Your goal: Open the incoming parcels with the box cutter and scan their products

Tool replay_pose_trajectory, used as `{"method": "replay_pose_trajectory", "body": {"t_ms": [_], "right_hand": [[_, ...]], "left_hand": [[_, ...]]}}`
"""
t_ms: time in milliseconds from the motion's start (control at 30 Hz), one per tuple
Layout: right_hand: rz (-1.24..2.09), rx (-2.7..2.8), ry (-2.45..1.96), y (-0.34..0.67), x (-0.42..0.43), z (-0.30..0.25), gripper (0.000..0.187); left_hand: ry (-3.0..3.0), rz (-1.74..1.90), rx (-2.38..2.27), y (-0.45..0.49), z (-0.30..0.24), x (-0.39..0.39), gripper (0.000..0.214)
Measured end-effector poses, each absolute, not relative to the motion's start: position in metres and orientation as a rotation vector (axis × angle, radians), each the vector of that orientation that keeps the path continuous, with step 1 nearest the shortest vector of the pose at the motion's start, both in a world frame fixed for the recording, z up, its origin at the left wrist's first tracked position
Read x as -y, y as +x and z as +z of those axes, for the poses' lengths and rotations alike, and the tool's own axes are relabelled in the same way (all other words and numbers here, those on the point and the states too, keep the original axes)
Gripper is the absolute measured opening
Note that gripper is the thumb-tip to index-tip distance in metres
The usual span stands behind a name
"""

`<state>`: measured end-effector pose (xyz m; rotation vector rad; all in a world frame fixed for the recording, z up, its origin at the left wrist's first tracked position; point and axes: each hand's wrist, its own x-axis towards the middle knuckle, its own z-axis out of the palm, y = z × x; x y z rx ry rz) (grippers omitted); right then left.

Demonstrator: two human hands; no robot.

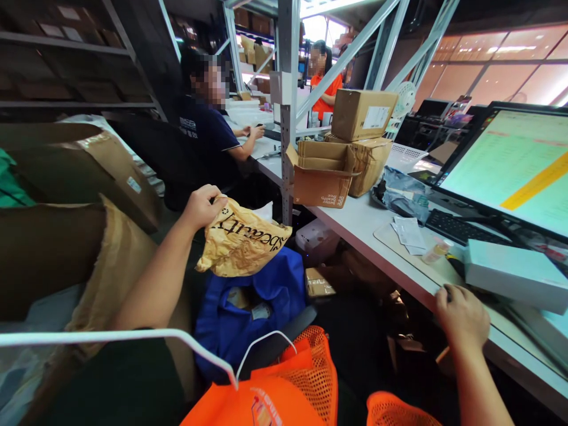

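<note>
head view: the bench (pixel 377 251) edge runs diagonally toward the lower right, and a dark gap lies open to its left. the left hand (pixel 202 207) is closed on the top corner of a crumpled yellow mailer (pixel 242 239). the mailer hangs just above a blue bag (pixel 266 296), well apart from the right hand (pixel 461 316). that hand rests on the bench edge near a white box (pixel 515 272). its fingers are hidden, so its grip cannot be told.

One yellow bag (pixel 242 242); two co-workers (pixel 208 136)
</note>
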<state>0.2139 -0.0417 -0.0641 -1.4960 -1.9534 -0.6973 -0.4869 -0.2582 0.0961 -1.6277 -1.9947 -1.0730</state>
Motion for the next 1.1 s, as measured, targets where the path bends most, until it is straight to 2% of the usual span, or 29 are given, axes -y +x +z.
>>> {"method": "replay_pose_trajectory", "body": {"t_ms": [367, 533, 667, 767, 900, 1000, 1100], "right_hand": [[-0.691, 1.948, -1.485, 0.213, 0.043, -0.064, 0.032], [-0.627, 1.94, -1.506, 0.211, 0.044, -0.062, 0.032], [-0.59, 1.942, -1.517, 0.212, 0.04, -0.061, 0.033], [-0.487, 1.865, -1.524, 0.205, 0.045, -0.055, 0.034], [-0.17, 1.799, -1.296, 0.159, 0.079, -0.046, 0.035], [0.329, 1.88, -1.096, 0.1, 0.109, -0.044, 0.032], [0.8, 1.774, -1.057, 0.048, 0.12, -0.042, 0.047]], "left_hand": [[-1.554, -1.274, 2.012, -0.476, 0.102, 0.256, 0.027], [-1.515, -1.242, 1.891, -0.464, 0.113, 0.26, 0.023], [-1.453, -1.246, 1.76, -0.456, 0.12, 0.261, 0.036], [-1.418, -1.401, 1.641, -0.45, 0.121, 0.254, 0.053], [-1.455, -1.717, 1.507, -0.435, 0.125, 0.234, 0.068], [-1.45, -1.805, 1.464, -0.417, 0.132, 0.219, 0.074], [-1.463, -1.803, 1.421, -0.398, 0.137, 0.209, 0.073]]}}
